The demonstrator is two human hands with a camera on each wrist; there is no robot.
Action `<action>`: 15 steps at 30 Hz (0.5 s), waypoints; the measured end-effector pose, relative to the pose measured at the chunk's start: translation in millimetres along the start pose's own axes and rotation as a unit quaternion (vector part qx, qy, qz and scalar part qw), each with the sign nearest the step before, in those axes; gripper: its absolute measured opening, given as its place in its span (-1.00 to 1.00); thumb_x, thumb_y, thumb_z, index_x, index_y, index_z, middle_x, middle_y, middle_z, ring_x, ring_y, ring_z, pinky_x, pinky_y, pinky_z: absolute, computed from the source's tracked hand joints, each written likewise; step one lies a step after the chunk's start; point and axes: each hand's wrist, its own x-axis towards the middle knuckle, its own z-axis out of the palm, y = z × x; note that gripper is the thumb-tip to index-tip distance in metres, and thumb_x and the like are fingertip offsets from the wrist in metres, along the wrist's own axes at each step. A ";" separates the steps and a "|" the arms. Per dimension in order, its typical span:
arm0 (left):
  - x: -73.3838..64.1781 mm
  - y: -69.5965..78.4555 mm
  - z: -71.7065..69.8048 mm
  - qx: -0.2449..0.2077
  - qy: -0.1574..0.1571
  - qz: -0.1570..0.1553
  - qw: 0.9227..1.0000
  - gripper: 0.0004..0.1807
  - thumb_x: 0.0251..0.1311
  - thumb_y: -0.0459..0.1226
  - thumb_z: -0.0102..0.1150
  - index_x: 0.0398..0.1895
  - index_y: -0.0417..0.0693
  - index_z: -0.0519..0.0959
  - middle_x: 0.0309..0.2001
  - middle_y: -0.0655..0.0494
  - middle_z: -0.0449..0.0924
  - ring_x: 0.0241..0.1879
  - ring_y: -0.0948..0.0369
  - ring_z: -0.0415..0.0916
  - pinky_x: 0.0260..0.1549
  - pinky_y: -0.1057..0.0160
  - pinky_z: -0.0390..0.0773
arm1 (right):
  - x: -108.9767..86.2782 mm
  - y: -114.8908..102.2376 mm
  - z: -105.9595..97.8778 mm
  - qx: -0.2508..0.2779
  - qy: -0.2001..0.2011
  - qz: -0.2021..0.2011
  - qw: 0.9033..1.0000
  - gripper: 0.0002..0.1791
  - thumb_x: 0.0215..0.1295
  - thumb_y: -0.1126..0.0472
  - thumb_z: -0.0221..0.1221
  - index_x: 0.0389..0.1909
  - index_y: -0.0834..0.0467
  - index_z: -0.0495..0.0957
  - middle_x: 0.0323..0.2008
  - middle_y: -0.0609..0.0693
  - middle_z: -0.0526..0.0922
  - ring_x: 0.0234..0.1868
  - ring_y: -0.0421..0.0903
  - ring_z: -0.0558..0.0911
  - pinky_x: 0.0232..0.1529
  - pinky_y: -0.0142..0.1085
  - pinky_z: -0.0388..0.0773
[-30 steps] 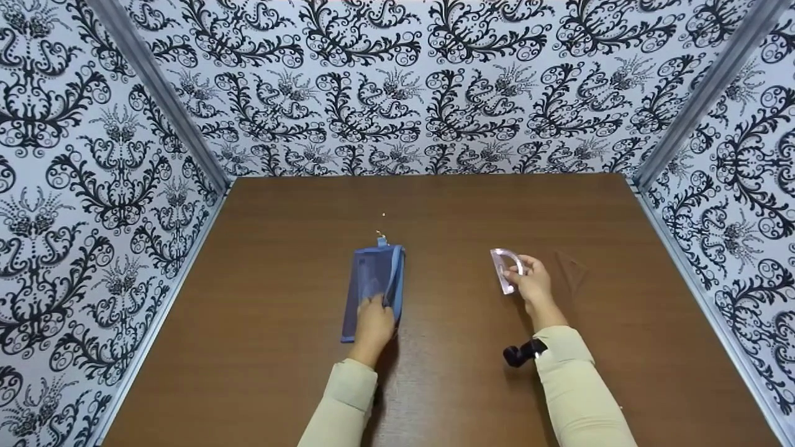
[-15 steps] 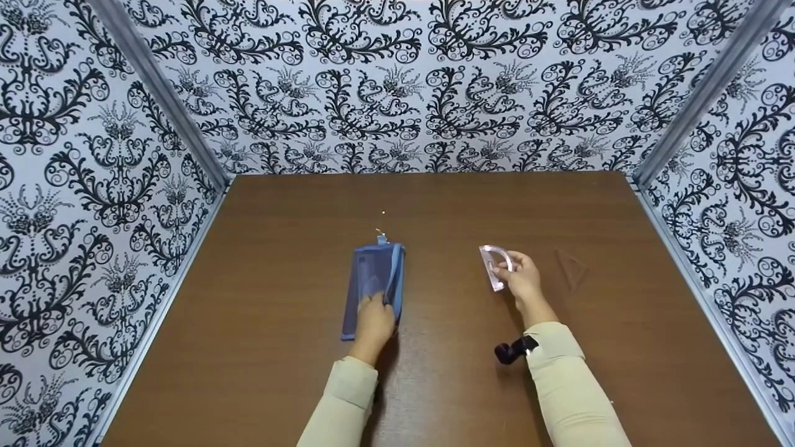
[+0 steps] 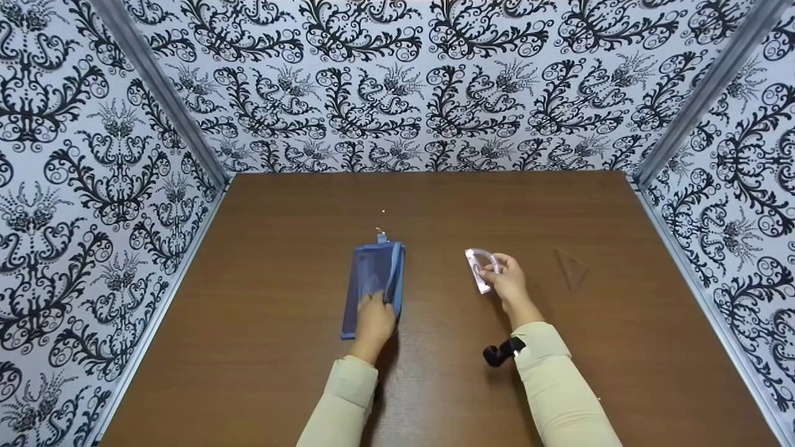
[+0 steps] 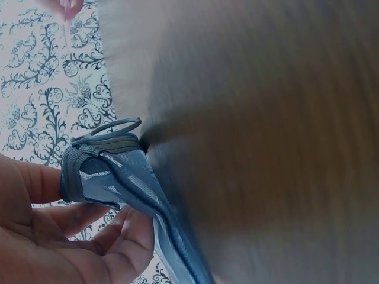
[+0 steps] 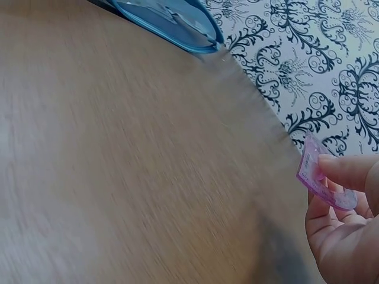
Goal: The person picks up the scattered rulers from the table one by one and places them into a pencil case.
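In the head view a blue mesh zip pouch lies on the table, left of the middle. My left hand grips its near end by the zip edge; the left wrist view shows the pouch's opening standing apart between thumb and fingers. Right of the pouch, my right hand holds a clear pinkish protractor above the table. Thumb and fingers pinch the protractor by its curved side in the right wrist view. A clear set square lies on the table beyond the right hand, to its right.
The brown wooden table meets patterned walls at the back and both sides. A black wrist camera sticks out from the right sleeve. A small shiny metal bit shows at the pouch's far tab.
My right hand has carried the protractor leftward, nearer the pouch and away from the set square. The left hand and the pouch stay where they were.
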 end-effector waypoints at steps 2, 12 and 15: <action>0.1 0.1 0.7 -0.001 0.003 0.001 1.000 -0.61 0.23 -0.39 -0.02 0.10 -0.40 0.50 0.00 -0.38 0.46 0.11 -0.25 0.36 0.12 -0.10 0.38 | -1.1 0.3 3.3 0.003 -0.001 -0.001 1.000 -0.44 0.11 0.57 0.19 0.17 0.40 0.29 -0.34 0.03 0.59 -0.40 -0.29 0.52 -0.37 -0.51 0.46; 1.3 -0.4 1.4 -0.006 0.003 0.000 1.000 -0.61 0.23 -0.39 -0.01 0.11 -0.41 0.49 0.02 -0.40 0.45 0.12 -0.26 0.34 0.13 -0.11 0.37 | -2.9 4.7 19.7 0.010 -0.010 -0.003 1.000 -0.45 0.08 0.59 0.19 0.14 0.42 0.31 -0.36 0.05 0.58 -0.43 -0.27 0.51 -0.42 -0.49 0.47; 0.5 -0.4 1.3 -0.008 0.000 -0.001 1.000 -0.60 0.24 -0.39 -0.01 0.11 -0.42 0.48 0.03 -0.40 0.44 0.13 -0.26 0.33 0.14 -0.11 0.36 | -4.1 4.2 24.8 0.010 -0.015 -0.007 1.000 -0.45 0.07 0.59 0.18 0.14 0.42 0.31 -0.37 0.05 0.58 -0.44 -0.27 0.51 -0.44 -0.48 0.47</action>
